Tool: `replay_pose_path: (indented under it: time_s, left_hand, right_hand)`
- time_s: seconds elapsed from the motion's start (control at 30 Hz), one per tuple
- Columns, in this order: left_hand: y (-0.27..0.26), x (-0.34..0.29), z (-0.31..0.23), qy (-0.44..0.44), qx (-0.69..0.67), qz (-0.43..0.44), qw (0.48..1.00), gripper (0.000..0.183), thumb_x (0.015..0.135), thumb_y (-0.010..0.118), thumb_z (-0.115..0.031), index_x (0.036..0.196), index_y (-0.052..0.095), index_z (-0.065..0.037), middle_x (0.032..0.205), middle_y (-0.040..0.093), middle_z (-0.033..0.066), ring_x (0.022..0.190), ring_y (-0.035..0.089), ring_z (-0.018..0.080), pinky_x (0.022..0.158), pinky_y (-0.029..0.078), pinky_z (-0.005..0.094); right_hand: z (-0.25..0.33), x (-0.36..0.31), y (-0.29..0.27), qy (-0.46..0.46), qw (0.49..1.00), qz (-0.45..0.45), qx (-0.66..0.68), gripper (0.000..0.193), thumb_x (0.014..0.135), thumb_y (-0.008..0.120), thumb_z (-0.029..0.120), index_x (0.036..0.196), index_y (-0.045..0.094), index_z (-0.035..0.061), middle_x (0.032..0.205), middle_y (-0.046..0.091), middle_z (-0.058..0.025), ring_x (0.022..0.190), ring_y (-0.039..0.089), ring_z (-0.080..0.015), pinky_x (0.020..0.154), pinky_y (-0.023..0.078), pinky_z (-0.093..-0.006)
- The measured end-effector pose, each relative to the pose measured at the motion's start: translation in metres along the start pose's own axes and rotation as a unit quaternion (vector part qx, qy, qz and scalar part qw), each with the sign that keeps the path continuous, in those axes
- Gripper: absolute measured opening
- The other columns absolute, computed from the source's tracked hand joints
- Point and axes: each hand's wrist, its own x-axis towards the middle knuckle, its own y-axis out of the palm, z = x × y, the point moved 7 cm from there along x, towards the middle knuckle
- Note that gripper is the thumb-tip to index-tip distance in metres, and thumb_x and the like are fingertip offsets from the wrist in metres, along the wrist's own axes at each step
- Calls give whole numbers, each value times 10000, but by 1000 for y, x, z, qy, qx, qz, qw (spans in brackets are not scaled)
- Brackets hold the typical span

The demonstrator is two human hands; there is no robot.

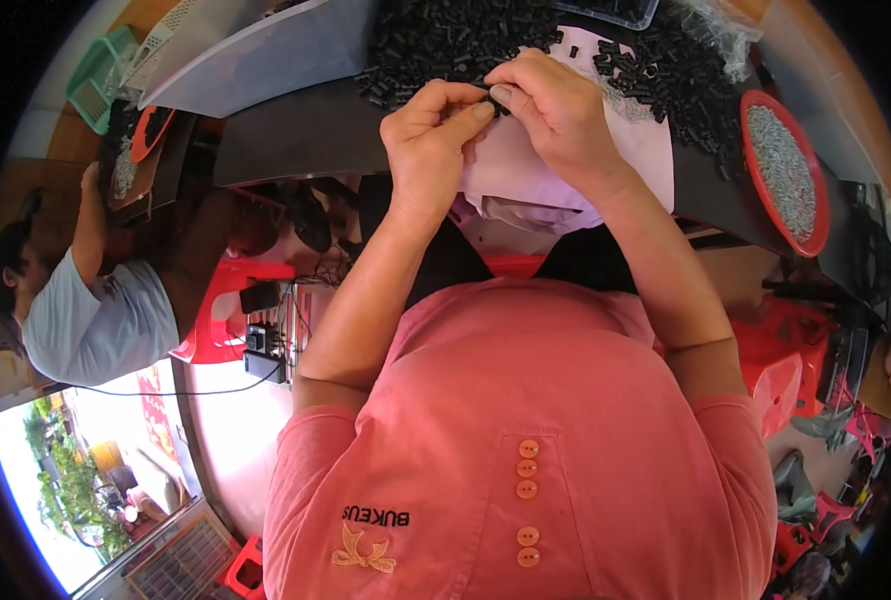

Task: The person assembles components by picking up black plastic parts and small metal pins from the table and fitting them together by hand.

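Note:
Close together over the pale pink cloth, both my hands meet fingertip to fingertip. Thumb and fingers of my left hand are pinched at a small black plastic piece, mostly covered by the fingers. My right hand pinches at the same spot from the other side; its thumb lies beside the piece. Just beyond the hands spreads a heap of small black tubular pieces. Some small silvery bits lie on the cloth to the right of my right hand.
A red bowl of small silvery metal pieces sits at the right of the dark table. A translucent bin stands at the back left. Another person sits at the left, near a green basket.

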Motion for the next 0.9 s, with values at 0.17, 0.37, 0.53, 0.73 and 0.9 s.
replay_pose_path:
  time_s: [0.17,0.37,0.53,0.73,0.9]
  left_hand:
    - [2,0,-1,-4,37,12,999,45,817,661,26,859,664,43,700,596,31,578,521,74,513,406,221]
    - [4,-3,-22,102,208,27,973,119,802,661,12,918,655,39,749,611,78,694,582,118,634,471,256]
    - [6,-4,-15,-20,124,24,992,93,822,655,6,909,664,38,735,640,48,635,570,90,552,438,233]
    - [11,-7,-12,-53,60,1,997,73,827,652,13,892,664,42,726,640,35,598,543,69,520,419,212]
    - [11,-5,-8,-25,88,-7,996,56,844,658,3,892,668,31,732,640,31,579,527,64,491,392,206]
  right_hand:
    - [-1,0,0,2,1000,9,-7,66,808,614,66,872,598,64,792,601,-72,732,614,-277,633,488,-385]
    - [1,-1,0,31,999,25,18,63,818,621,86,867,592,57,798,607,-77,737,621,-276,624,489,-377]
    - [7,-1,-6,3,1000,10,24,102,820,646,-8,906,595,15,794,590,-96,681,609,-243,600,478,-316]
    - [9,-2,-8,-36,999,-22,-4,85,777,622,49,840,565,46,768,580,-87,692,598,-287,582,477,-378]
    - [9,-3,-6,-45,999,-14,-6,90,777,624,55,845,564,48,765,578,-85,690,595,-288,577,475,-377]
